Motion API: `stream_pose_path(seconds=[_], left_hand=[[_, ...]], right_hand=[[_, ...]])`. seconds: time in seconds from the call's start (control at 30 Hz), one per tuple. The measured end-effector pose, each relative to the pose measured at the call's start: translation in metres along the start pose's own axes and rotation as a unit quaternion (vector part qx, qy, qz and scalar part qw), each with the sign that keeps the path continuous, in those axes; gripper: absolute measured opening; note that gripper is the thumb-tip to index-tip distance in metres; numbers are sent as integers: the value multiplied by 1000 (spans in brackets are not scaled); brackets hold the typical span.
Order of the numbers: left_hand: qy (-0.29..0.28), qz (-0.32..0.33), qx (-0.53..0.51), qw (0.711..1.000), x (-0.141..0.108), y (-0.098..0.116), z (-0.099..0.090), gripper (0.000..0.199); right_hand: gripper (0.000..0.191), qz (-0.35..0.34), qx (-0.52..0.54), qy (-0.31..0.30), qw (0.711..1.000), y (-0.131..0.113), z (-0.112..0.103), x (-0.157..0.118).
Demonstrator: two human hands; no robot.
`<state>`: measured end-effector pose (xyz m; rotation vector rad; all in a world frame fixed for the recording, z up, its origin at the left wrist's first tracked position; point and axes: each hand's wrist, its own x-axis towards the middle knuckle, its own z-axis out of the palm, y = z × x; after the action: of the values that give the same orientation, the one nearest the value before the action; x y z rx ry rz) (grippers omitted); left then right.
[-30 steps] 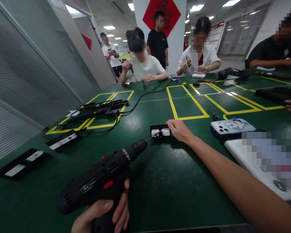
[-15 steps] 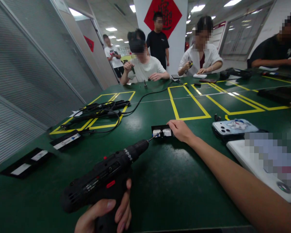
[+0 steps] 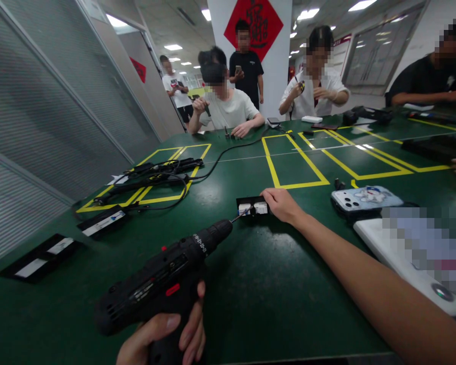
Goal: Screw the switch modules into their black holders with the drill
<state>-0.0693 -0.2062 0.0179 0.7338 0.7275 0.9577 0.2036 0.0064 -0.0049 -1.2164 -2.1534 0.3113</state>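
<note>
A black power drill (image 3: 167, 274) is gripped around its handle by my left hand (image 3: 167, 332), in the lower left. Its thin bit points up and right, and the tip reaches a small black piece with white blocks (image 3: 253, 207) near the middle of the green table (image 3: 273, 284). My right hand (image 3: 281, 204) is closed on the right end of this piece, with the forearm coming in from the lower right. Whether the bit touches the piece is too small to tell.
Black cables (image 3: 155, 177) lie at the left by two flat black pieces with white labels (image 3: 104, 223) (image 3: 41, 257). A phone (image 3: 367, 197) and a white device (image 3: 387, 253) lie right of my forearm. People sit across the table.
My hands and the drill hold nearly the same place. Across the table, one person has raised a hand off the white object, and a standing person now holds up a phone.
</note>
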Motion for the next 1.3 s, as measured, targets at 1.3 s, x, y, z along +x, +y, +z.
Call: stream_pose_path(seconds=[1.3], left_hand=[[-8, 6, -8, 1000, -1, -2, -4, 36]], right_hand=[[21, -6, -12, -2, 1000, -1, 0, 0]])
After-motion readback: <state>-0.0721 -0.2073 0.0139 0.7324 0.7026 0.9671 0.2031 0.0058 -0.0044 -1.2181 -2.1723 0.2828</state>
